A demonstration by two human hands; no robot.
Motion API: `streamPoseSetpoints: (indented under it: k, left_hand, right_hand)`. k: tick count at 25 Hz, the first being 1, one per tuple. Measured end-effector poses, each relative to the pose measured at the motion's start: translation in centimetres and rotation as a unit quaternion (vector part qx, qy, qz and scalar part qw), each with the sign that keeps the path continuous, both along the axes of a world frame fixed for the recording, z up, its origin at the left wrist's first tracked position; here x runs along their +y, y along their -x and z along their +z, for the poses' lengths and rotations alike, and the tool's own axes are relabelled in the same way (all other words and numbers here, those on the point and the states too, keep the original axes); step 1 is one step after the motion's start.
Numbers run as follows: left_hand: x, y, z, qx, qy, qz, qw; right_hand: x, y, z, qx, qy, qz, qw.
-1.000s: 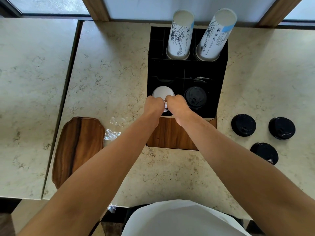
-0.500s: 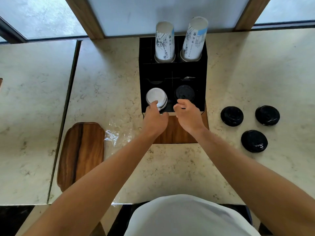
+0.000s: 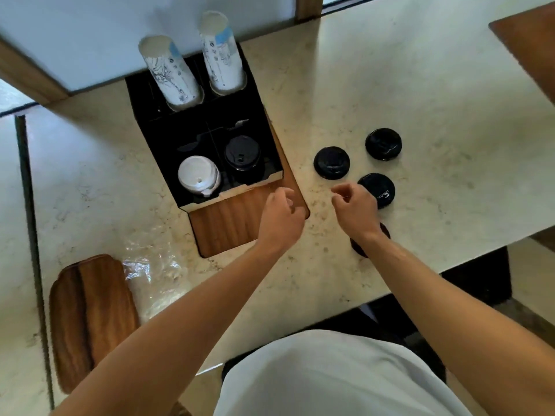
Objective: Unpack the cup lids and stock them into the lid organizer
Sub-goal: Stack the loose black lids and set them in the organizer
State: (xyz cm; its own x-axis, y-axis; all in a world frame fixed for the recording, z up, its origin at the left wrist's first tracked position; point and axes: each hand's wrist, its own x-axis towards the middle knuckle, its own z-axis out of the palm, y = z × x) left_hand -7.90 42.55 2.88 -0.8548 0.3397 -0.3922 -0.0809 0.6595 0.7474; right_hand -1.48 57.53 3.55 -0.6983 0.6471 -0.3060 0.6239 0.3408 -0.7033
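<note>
The black lid organizer stands on a wooden base. A stack of white lids fills its front left slot. The front right slot holds a stack of black lids. Three loose black lids lie on the counter to the right: one nearest the organizer, one farther back and one near my fingers. A further dark lid is mostly hidden under my right wrist. My left hand hovers over the base's right corner, loosely curled and empty. My right hand is beside the nearest lid, holding nothing.
Two stacks of printed paper cups stand in the organizer's back slots. A crumpled clear plastic wrapper lies left of the base, next to a wooden tray. The counter's front edge runs close behind my right forearm.
Both hands have pulled back from the organizer's front slots and shifted right toward the loose black lids. The view has turned to the right.
</note>
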Motion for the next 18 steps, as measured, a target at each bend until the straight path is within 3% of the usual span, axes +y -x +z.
streamPoseSetpoints:
  k: [7,11,18]
  left_hand:
    - [5.1,-3.5,-2.6,-0.125,0.036,-0.081,0.988]
    - [6.7,-5.3,-3.5,-0.189,0.046,-0.07,0.978]
    - [8.7,-6.0,-4.1,-0.22,0.05,-0.031,0.974]
  right_hand:
    - [6.0,-8.7,-2.5,-0.082,-0.036,-0.07,0.993]
    - [6.0,-10.9,-4.2,-0.13,0.004,-0.065,0.989]
    - [5.7,-11.0,-4.9,-0.119,0.012,-0.082,0.989]
